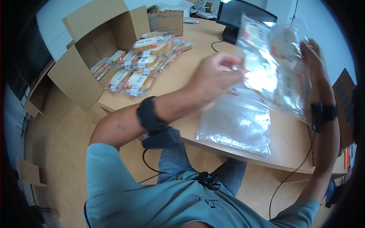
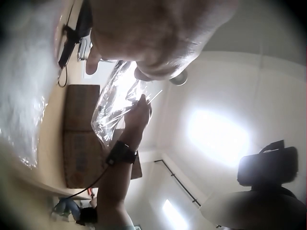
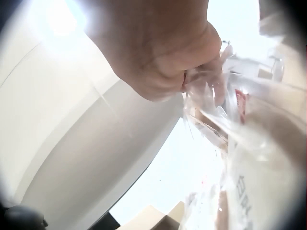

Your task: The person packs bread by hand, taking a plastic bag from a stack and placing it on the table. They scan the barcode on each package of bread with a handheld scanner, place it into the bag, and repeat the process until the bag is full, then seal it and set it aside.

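Observation:
A large clear plastic bag [image 1: 275, 70] with several packaged bread slices inside is held up above the right side of the table. My right hand [image 1: 316, 62] grips its right edge; in the right wrist view the plastic bunches up at the fingers of that hand [image 3: 172, 62]. At the bag's left edge, my left hand [image 1: 213, 79] pinches the plastic, the shiny bag [image 2: 112, 108] showing beyond the fingers in the left wrist view. Below, a flat clear plastic bag [image 1: 235, 127] lies at the table's front edge.
Several packaged bread slices [image 1: 146, 57] are piled on the table's left side, beside an open cardboard box [image 1: 81, 76] with more packs at its mouth. A smaller carton [image 1: 167, 22] and a monitor [image 1: 243, 17] stand behind. Cardboard boxes [image 2: 81, 148] stand at the right.

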Demonstrator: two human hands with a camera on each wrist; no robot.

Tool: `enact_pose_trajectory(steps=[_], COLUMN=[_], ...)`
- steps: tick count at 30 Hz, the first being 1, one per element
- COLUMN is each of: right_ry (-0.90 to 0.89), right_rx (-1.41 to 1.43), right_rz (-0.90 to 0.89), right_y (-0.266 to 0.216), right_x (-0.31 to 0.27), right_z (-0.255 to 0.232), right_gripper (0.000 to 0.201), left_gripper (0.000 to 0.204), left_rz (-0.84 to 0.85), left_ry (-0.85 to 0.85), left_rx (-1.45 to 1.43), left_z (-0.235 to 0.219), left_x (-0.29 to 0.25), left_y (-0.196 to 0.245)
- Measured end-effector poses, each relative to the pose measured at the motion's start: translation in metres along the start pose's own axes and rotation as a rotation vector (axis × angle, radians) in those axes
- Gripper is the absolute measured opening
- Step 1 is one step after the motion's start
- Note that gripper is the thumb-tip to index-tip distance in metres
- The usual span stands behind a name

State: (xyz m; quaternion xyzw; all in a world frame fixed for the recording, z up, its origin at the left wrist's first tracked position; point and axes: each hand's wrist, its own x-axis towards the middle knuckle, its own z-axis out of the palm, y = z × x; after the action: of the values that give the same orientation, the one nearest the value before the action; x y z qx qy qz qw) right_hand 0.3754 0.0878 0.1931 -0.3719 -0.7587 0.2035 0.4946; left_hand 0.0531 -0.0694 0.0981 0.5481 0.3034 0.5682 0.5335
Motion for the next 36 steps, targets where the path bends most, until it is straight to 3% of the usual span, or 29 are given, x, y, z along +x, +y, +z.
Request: enact_pose_trajectory(steps=[2,3,4,5,6,7,8,10,12,14,17,19,21,22,23,25,26,28,29,30,31,32,34,36], right_ry=[-0.047,-0.156,-0.104,-0.204,-0.127,-0.067,-0.210,-0.230,-0.436,-0.378,-0.385,-0.439,-0.676,-0.827,-0.834,-0.691,-0.696,-0.439,-0.440,-0.457,-0.470,-0.467,-0.512,-0.424], right_rx=[0.090,0.033,0.107,0.058,0.304,0.214,0.123,0.192,0.511,0.343,0.300,0.212,-0.647,-0.379,-0.379,-0.054,-0.053,-0.061,-0.059,-0.190,-0.320,-0.317,-0.569,-0.519], right_rz=[-0.041,-0.050,-0.084,-0.050,-0.071,0.008,-0.030,0.087,0.053,0.303,0.365,0.376,-0.659,-0.325,-0.322,0.092,0.098,-0.052,-0.052,0.017,0.086,0.084,-0.382,-0.411], right_y=[-0.008,-0.006,-0.011,-0.021,-0.019,-0.030,-0.018,-0.040,-0.044,-0.066,-0.051,-0.046,-0.056,-0.065,-0.074,-0.092,-0.098,-0.114,-0.146,-0.191,-0.215,-0.209,-0.187,-0.180], right_x=[0.032,0.056,0.068,0.084,0.095,0.108,0.135,0.146,0.152,0.159,0.169,0.162,0.136,0.132,0.128,0.116,0.109,0.093,0.080,0.065,0.056,0.058,0.070,0.073], right_z=[0.050,0.070,0.103,0.127,0.165,0.195,0.211,0.260,0.297,0.333,0.374,0.369,0.337,0.328,0.328,0.333,0.330,0.321,0.312,0.302,0.296,0.291,0.284,0.290], right_gripper=[0.027,0.030,0.028,0.023,0.016,0.017,0.017,0.012,0.012,0.013,0.015,0.017,0.021,0.028,0.028,0.035,0.035,0.036,0.036,0.032,0.029,0.029,0.024,0.022], left_gripper=[0.045,0.047,0.047,0.046,0.045,0.045,0.043,0.041,0.042,0.030,0.024,0.018,0.012,0.005,0.005,0.010,0.013,0.015,0.018,0.025,0.025,0.030,0.034,0.039], left_rz=[0.050,0.093,0.094,0.144,0.197,0.203,0.226,0.252,0.267,0.297,0.189,0.219,0.197,0.197,0.193,0.190,0.199,0.236,0.279,0.230,0.231,0.230,0.232,0.240], left_ry=[0.047,0.093,0.096,0.157,0.219,0.219,0.308,0.419,0.425,0.518,0.636,0.677,0.673,0.634,0.639,0.625,0.639,0.687,0.731,0.595,0.596,0.612,0.624,0.646], left_rx=[-0.064,-0.124,-0.132,-0.116,-0.099,-0.103,-0.021,0.069,0.069,0.082,0.004,-0.017,-0.116,-0.140,-0.144,-0.233,-0.255,-0.241,-0.224,-0.355,-0.352,-0.360,-0.361,-0.232], left_z=[-0.034,-0.050,-0.067,-0.085,-0.104,-0.121,-0.138,-0.180,-0.222,-0.258,-0.309,-0.329,-0.338,-0.344,-0.346,-0.345,-0.343,-0.332,-0.328,-0.368,-0.361,-0.354,-0.342,-0.337], left_x=[-0.012,-0.018,-0.022,-0.024,-0.025,-0.025,-0.025,-0.021,-0.007,0.007,0.034,0.047,0.055,0.057,0.058,0.058,0.060,0.063,0.064,0.069,0.068,0.068,0.064,0.058], left_y=[0.010,0.014,0.018,0.022,0.028,0.037,0.050,0.075,0.097,0.111,0.117,0.112,0.112,0.113,0.115,0.120,0.122,0.125,0.127,0.133,0.135,0.139,0.148,0.157])
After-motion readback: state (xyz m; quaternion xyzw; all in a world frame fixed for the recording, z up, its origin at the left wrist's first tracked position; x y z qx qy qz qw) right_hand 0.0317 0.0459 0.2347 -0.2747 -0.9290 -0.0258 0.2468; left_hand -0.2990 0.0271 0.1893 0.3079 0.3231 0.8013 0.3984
